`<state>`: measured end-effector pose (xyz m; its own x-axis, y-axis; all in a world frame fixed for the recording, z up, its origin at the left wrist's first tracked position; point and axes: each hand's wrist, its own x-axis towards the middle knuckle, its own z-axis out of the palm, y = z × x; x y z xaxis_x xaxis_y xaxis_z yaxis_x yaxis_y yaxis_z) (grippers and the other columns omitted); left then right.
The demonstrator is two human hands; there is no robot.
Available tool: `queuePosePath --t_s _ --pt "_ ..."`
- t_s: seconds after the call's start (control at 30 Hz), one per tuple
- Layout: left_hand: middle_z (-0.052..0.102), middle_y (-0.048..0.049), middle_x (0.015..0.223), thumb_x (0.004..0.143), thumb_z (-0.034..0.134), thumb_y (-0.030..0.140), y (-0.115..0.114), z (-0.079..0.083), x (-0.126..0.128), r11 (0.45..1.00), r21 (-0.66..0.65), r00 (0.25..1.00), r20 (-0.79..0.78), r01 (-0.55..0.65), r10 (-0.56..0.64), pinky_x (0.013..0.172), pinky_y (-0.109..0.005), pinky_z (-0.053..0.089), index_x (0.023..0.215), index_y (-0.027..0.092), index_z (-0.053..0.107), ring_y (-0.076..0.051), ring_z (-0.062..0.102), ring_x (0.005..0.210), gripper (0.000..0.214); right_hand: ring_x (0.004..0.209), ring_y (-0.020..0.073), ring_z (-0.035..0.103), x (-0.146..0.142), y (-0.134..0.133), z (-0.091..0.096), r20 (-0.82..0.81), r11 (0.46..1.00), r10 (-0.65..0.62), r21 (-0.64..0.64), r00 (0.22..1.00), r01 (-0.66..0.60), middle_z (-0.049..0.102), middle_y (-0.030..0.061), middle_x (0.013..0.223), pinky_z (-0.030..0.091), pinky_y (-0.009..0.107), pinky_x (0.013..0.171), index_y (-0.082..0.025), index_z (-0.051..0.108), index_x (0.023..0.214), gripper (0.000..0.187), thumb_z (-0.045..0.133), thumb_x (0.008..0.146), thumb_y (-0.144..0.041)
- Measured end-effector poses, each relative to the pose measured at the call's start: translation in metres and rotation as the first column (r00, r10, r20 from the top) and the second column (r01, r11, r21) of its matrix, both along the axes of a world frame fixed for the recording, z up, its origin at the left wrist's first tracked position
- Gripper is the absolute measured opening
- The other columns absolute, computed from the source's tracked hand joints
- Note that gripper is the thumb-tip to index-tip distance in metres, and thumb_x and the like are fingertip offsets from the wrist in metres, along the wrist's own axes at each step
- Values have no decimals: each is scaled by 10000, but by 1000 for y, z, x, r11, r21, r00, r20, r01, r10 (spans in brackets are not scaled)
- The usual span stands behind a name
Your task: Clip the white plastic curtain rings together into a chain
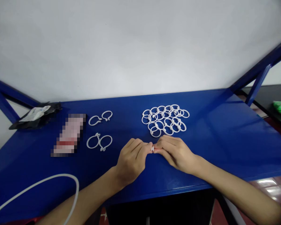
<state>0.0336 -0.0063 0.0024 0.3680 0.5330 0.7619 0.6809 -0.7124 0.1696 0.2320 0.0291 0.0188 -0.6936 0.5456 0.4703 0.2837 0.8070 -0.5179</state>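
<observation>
My left hand and my right hand meet over the front middle of the blue table. Their fingertips pinch a small white plastic piece from both sides; most of it is hidden by the fingers, and it looks like part of a ring such as those nearby. Behind my right hand lies a chain of interlinked white plastic rings, doubled back in two rows. To the left of my hands are several loose white rings: two at the back, one of them with its ends apart, and two closer touching each other.
A pixelated pink oblong thing lies left of the loose rings. Beyond it a black plastic package with a white label rests by the left frame bar. A white cable loops across the front left. Blue metal bars rise at the right.
</observation>
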Motion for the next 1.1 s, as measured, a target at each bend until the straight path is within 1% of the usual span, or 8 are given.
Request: queuePosePath --t_s 0.23,0.4,0.63,0.83,0.9,0.97,1.03,1.1 --pt "701 -26 765 917 590 -16 -2 3 1 995 -99 994 105 13 -3 638 -299 545 933 147 594 -153 599 705 164 757 138 626 1 1 0 -67 994 -12 -110 998 4 694 40 856 527 273 691 -174 633 973 142 512 1034 -216" --pt "690 -22 749 907 598 -26 0 1 0 993 -90 989 134 73 -60 630 -280 532 893 149 587 -142 572 690 176 765 142 610 1 2 -1 -62 994 14 -104 998 -20 693 37 861 519 274 696 -174 629 975 143 503 1035 -203" --pt "704 -37 749 882 631 -8 -5 -1 -1 998 46 998 -50 33 -30 592 -294 496 909 135 598 -155 579 652 149 699 157 525 1 -1 -1 109 998 21 53 994 -27 663 55 803 476 290 642 -168 613 874 269 423 1057 -215" --pt "735 -27 855 913 650 88 9 10 -5 999 13 992 -120 33 -31 714 -325 508 977 156 615 -169 623 751 100 785 163 606 7 9 2 21 997 -20 73 1000 19 696 56 877 523 297 702 -178 642 959 195 476 1045 -232" --pt "748 -56 1003 956 617 179 22 12 -18 997 -29 981 -182 -71 65 794 -370 505 1114 163 631 -210 644 876 160 879 178 641 19 21 5 -1 992 -77 103 997 77 703 63 950 545 323 767 -192 654 1018 144 519 1030 -242" --pt "740 -81 1051 967 565 167 36 12 -40 965 -41 945 -216 -258 244 849 -406 492 1180 166 644 -251 631 951 227 964 196 647 38 36 7 -39 977 -169 127 985 173 686 75 1015 551 362 837 -206 658 1040 111 552 1012 -229" --pt "725 -115 1078 942 510 111 50 10 -68 901 -72 876 -278 -429 395 890 -443 477 1203 140 659 -294 600 996 301 1005 211 631 63 52 7 -31 954 -276 112 961 277 644 95 1074 548 382 847 -215 674 1024 112 569 1003 -247" --pt "701 -142 1154 897 484 77 60 7 -93 820 -134 793 -380 -557 476 904 -473 458 1226 130 663 -337 565 1058 379 938 206 620 87 64 4 3 938 -337 86 941 336 613 85 1016 548 375 796 -222 699 989 140 573 1001 -281"
